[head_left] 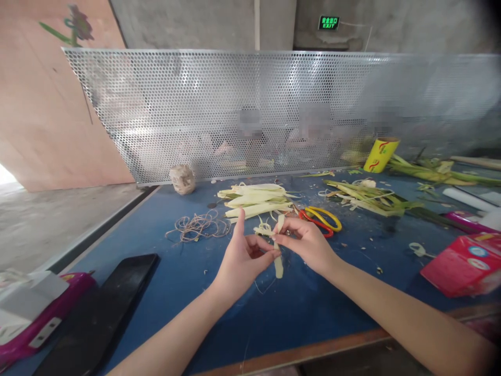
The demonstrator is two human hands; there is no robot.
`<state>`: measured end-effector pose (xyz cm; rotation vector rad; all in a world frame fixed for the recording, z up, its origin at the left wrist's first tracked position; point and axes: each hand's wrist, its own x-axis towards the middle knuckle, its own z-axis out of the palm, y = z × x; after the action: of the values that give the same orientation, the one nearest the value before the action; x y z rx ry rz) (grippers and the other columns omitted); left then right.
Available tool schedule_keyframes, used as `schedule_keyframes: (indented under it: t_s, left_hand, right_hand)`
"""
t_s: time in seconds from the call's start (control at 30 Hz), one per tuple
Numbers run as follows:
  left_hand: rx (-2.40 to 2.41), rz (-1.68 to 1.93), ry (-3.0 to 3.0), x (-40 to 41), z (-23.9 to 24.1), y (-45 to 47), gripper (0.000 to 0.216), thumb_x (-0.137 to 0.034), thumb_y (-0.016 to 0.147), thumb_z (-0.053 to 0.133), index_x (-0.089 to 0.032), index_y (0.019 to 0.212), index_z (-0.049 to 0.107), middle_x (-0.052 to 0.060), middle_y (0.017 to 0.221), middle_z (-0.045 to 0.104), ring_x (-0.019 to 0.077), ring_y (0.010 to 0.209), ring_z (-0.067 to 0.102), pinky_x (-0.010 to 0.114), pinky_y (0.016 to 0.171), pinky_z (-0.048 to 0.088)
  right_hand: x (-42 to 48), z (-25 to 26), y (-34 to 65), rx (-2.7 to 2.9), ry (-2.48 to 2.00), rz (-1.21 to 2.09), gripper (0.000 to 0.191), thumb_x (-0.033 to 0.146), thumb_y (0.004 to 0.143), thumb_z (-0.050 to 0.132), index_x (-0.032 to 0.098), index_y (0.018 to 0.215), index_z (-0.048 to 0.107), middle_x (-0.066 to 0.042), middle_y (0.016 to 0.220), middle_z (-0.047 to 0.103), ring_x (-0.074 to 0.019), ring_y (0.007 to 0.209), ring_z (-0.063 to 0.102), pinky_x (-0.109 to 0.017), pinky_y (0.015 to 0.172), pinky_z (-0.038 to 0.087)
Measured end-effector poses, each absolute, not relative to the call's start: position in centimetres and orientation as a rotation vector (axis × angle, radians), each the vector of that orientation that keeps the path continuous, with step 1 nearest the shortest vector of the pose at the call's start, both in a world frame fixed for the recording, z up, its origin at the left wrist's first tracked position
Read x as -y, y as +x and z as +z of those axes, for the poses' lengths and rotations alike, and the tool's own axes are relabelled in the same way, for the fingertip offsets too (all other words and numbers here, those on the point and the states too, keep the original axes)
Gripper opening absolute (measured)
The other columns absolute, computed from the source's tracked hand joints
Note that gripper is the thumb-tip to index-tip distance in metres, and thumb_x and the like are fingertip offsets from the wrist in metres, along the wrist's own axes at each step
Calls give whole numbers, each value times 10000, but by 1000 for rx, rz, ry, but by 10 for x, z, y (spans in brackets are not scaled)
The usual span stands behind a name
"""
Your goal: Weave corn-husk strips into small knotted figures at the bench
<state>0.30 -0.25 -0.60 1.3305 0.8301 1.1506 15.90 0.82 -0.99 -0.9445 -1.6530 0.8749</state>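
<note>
A black phone (104, 313) lay nearest the camera, running out of view at the lower edge, on a blue table (230, 329) with a brown front edge. Just to its left was a purple power strip (43, 334) with a white plug piece (31, 303) on it. Farther back on that side stood a pinkish panel (43, 109) bearing a flower decoration (79, 25). A perforated metal screen (156, 115) ran from there along the far side of the table, with blurred figures of people behind it.

At the screen's foot sat a whitish lump (182, 179); nearer, to its right, lay a loose tangle of brown string (198, 227). Next came a pile of pale husk strips (254, 201), just beyond the hands.

The left hand (250, 253) had one finger raised, its thumb and another finger pinched on a narrow pale strip (278, 267). This strip was held above the table, between the two hands, its lower end hanging free. The right hand (305, 240) pinched it higher up, the fingertips of both hands close together; whether they touched could not be told.

Scissors (324, 218) with red and yellow handles lay just beyond the right hand. Farther right were a heap of greenish leaves (368, 196), a tilted yellow roll (379, 155) near the screen and, closer, a red box (462, 263).
</note>
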Motion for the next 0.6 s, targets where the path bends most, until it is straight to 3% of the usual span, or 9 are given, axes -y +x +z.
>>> schedule_keyframes:
  t_s: [0.2, 0.3, 0.4, 0.6]
  left_hand:
    - [-797, 1096, 1361, 6, -10, 6, 1047, -118, 633, 694, -214, 1406, -6, -66, 620, 557, 95, 574, 546, 214, 558, 438]
    - [-787, 1187, 1336, 8, -8, 7, 1024, -113, 641, 687, -267, 1396, 14, -42, 770, 548, 80, 622, 550, 220, 592, 465]
    - [-809, 1259, 1280, 9, -4, 7, 1017, -114, 626, 703, -295, 1384, 49, -18, 885, 525, 71, 605, 553, 199, 508, 465]
    - [-749, 1244, 1233, 5, 0, 6, 968, -140, 621, 716, -277, 1376, 125, 7, 863, 585, 114, 563, 591, 198, 382, 459]
  right_hand:
    - [-9, -8, 161, 1644, -995, 921, 104, 282, 715, 629, 190, 685, 590, -4, 689, 619, -163, 723, 579, -290, 711, 457]
    - [-8, -5, 163, 1689, -982, 960, 105, 295, 741, 603, 194, 723, 627, -15, 743, 648, -172, 762, 599, -300, 733, 459]
    - [-5, -2, 164, 1758, -936, 924, 126, 296, 781, 558, 213, 781, 652, -26, 834, 671, -181, 831, 606, -320, 785, 453]
    - [-4, 0, 165, 1840, -971, 766, 141, 253, 796, 535, 218, 918, 599, -35, 865, 678, -196, 865, 613, -344, 794, 450]
